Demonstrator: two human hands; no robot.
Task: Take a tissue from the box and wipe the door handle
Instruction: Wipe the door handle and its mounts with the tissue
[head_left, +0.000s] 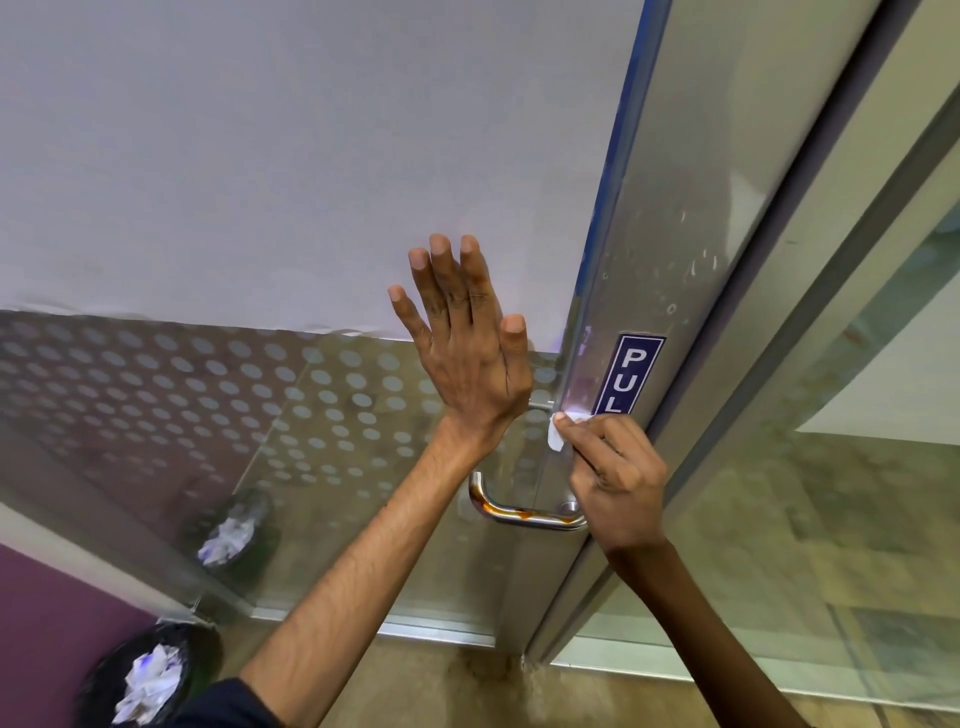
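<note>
Bin of crumpled paper sits nearest me, lower left. My right hand pinches a white tissue against the door frame, above the stained door handle. My left hand is spread flat on the glass door, holding nothing.

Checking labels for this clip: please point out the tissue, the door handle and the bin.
tissue (555, 435), head view, white fold showing beyond the right fingertips
door handle (524, 516), head view, stained lower bend of the bar
bin (104, 675), head view, dark left rim
</note>
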